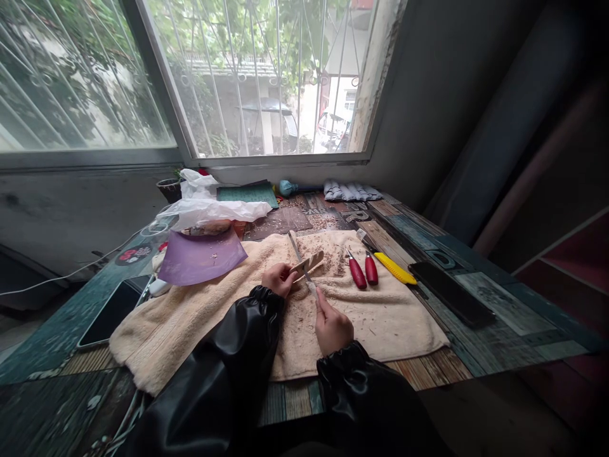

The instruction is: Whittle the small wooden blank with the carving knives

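My left hand (278,278) is closed round one end of a small pale wooden piece (311,261) held just above a beige towel (190,317). My right hand (332,327) is closed on the handle of a thin carving knife (299,254), whose blade lies against the wooden piece and points away from me. Both arms wear shiny black sleeves. Wood shavings are scattered over the towel around the piece.
Two red-handled knives (361,270) and a yellow utility knife (392,267) lie on the towel's right side. A dark flat bar (451,293) lies further right. A purple sheet (200,257), a plastic bag (209,206) and a tablet (111,311) sit left. A barred window stands behind the table.
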Demonstrator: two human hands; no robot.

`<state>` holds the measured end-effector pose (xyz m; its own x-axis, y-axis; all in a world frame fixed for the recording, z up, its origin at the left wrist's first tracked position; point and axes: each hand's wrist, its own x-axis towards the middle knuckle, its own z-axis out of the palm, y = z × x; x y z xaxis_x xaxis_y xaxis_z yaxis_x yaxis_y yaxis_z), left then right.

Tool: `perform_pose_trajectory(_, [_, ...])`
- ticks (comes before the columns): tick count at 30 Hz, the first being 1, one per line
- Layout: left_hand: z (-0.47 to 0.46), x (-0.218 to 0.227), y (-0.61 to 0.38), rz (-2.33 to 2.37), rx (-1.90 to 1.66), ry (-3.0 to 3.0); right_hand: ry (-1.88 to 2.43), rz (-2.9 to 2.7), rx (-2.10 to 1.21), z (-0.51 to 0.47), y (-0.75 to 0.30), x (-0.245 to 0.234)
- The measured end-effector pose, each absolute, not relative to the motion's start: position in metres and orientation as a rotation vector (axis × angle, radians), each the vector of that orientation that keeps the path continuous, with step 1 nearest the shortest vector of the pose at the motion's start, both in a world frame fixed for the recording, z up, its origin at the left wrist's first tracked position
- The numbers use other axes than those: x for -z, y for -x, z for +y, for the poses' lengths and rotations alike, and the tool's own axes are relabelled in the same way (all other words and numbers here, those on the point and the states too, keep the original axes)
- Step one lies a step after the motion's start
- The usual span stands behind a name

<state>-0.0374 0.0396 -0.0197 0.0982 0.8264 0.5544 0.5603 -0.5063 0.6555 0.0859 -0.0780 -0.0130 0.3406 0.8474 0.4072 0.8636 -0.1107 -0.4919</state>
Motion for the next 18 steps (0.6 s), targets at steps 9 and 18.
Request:
perform_pose_trajectory(9, [0.0404,0.0195,0.0394,1.313,-1.299,-2.107,1.938,-1.492,0.030,-0.0781,-0.0862,0.0136])
perform_pose_trajectory(18, [0.0389,0.0159,0.0402,1.270,-1.264,-2.157,1.980,-1.474,0.004,-0.0786,-0.0858,0.0108])
